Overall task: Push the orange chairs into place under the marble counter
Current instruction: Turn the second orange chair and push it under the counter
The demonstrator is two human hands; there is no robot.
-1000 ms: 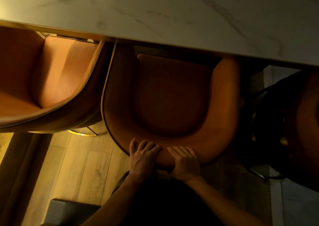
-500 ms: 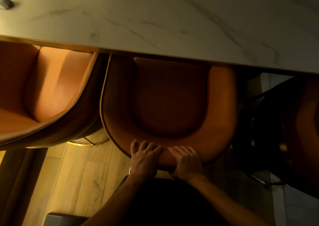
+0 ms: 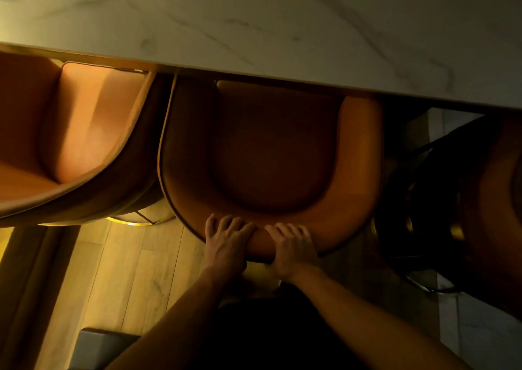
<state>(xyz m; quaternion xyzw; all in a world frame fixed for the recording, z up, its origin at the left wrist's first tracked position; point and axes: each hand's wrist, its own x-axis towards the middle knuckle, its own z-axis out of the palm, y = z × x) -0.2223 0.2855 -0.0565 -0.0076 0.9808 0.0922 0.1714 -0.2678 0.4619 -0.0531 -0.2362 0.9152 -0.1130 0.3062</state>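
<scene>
Nearest: person's dark clothing at bottom, both forearms reaching forward. Left hand (image 3: 226, 242) and right hand (image 3: 293, 249) sit side by side, almost touching, on the curved top of the backrest of the middle orange chair (image 3: 282, 157). Grip state: fingers of both hands draped over the rim, lightly curled round it, palms behind the backrest; a pressing hold, not a pinch. Neither hand clearly nearer; both centred on the back.

Chair lies straight ahead of the hands, seat front already tucked under the edge of the marble worktop (image 3: 282, 30), backrest and most of the seat out in the open. Push line runs from hands through seat centre toward the worktop, roughly square to its edge. Judged: push partway done, more travel left.

Left orange chair (image 3: 70, 132) sits just beside, angled, shells close to touching, so a snag is possible. Dark chair (image 3: 485, 200) at right, apart. Wood floor (image 3: 127, 270) below.
</scene>
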